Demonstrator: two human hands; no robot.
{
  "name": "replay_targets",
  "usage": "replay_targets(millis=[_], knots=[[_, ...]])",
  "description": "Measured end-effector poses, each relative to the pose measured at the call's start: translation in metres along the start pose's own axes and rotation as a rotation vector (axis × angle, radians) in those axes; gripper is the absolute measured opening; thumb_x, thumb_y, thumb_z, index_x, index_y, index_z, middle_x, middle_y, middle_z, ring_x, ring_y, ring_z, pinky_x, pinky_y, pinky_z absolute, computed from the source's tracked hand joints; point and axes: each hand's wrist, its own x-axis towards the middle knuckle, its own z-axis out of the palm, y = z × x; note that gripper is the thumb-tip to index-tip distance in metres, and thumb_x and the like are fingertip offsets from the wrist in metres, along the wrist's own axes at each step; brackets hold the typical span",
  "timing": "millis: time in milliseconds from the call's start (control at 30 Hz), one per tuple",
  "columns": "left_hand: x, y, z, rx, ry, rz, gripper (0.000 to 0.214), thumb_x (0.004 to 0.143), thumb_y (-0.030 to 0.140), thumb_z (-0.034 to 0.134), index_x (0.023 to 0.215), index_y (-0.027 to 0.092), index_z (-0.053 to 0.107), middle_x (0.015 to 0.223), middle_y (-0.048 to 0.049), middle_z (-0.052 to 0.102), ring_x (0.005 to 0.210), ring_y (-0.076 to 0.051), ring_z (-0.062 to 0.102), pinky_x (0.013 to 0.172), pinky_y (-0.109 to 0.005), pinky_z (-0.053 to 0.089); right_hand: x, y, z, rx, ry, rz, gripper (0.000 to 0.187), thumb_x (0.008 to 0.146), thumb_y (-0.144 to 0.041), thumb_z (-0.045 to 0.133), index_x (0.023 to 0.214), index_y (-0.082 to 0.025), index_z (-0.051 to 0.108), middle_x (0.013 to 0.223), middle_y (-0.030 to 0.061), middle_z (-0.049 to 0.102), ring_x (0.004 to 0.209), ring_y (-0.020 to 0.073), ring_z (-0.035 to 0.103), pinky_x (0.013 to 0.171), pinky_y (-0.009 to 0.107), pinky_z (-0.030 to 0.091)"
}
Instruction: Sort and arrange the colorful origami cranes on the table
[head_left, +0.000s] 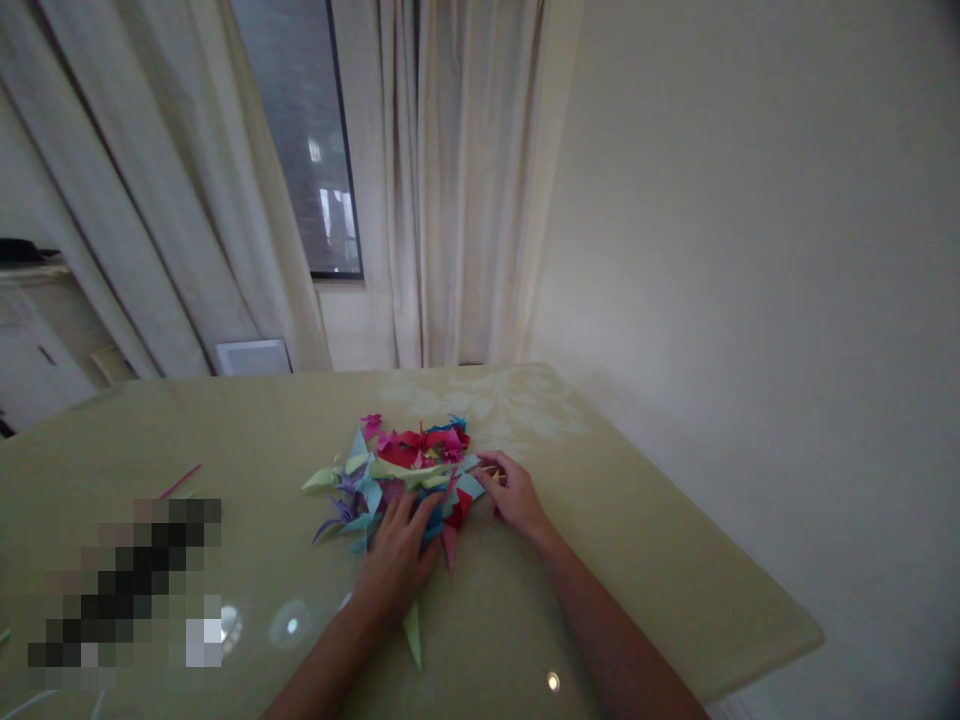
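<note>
Origami pile (405, 465) sits mid tabletop (637, 540). Your left hand (397, 560) lies flat on pile's near edge, fingers spread. Your right hand (514, 495) touches pile's right edge, fingers curled, grip unclear. Looks like sorting; picking one piece out calls for light pinch

Paper pile (405, 465) on table (637, 540), centre.

A heap of folded paper pieces (409, 462), loosely piled mid-bench (637, 520): red and pink at the far side, pale green, blue and purple toward the left, points jutting outward. One green pointed piece (413, 636) lies apart, nearer.
</note>
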Motion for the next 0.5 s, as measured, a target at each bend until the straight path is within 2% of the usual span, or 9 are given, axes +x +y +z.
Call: replay_targets(millis=[67,167,233,300,400,500], knots=[[0.001,-0.009,-0.010,-0.047,0.091,-0.052,0.044,0.102,0.034,0.057,0.144,0.025,0.062,0.132,-0.0123,0.064,0.124,-0.031,0.064,0.107,-0.050,0.056,0.002,0.001,-0.008,0.011,0.095,0.011,0.037,0.089,-0.048,0.069,0.110,-0.019,0.077,0.102,0.0105,0.080,0.091,0.0258,0.075,0.081,0.037,0.059],[0.007,-0.013,-0.023,-0.061,0.225,-0.120,0.049,0.100,0.049,0.060,0.141,0.022,0.063,0.137,-0.0149,0.060,0.129,-0.034,0.061,0.107,-0.052,0.055,0.006,-0.001,-0.012,0.019,0.236,0.020,0.036,0.089,-0.053,0.067,0.101,-0.019,0.074,0.098,0.0104,0.078,0.091,0.0256,0.073,0.083,0.037,0.057],[0.010,-0.013,-0.029,-0.031,0.289,-0.149,0.051,0.099,0.054,0.062,0.138,0.021,0.066,0.140,-0.0165,0.057,0.129,-0.036,0.059,0.108,-0.056,0.053,0.007,-0.003,-0.012,0.010,0.329,0.015,0.033,0.088,-0.052,0.068,0.093,-0.020,0.070,0.091,0.0076,0.075,0.086,0.0236,0.070,0.081,0.035,0.055],[0.011,-0.012,-0.034,0.008,0.334,-0.172,0.049,0.096,0.057,0.063,0.130,0.022,0.070,0.139,-0.0167,0.054,0.118,-0.035,0.062,0.106,-0.058,0.052,0.006,-0.005,-0.012,-0.009,0.420,0.003,0.029,0.086,-0.049,0.069,0.081,-0.022,0.061,0.078,0.0014,0.066,0.075,0.0195,0.061,0.073,0.031,0.050],[0.012,-0.007,-0.044,0.004,0.447,-0.202,0.039,0.095,0.056,0.063,0.108,0.020,0.072,0.120,-0.0135,0.056,0.100,-0.029,0.063,0.093,-0.048,0.055,0.000,-0.013,-0.011,-0.041,0.493,-0.036,0.041,0.088,-0.046,0.068,0.067,-0.026,0.040,0.062,-0.0075,0.041,0.059,0.0134,0.041,0.058,0.026,0.036],[0.011,-0.005,-0.056,-0.078,0.546,-0.236,0.031,0.095,0.048,0.063,0.079,0.023,0.057,0.083,-0.0012,0.052,0.072,-0.019,0.056,0.066,-0.030,0.048,-0.013,-0.032,-0.001,-0.079,0.402,-0.184,0.054,0.095,-0.039,0.062,0.061,-0.027,0.023,0.057,-0.0099,0.022,0.050,0.0104,0.024,0.051,0.026,0.025]])
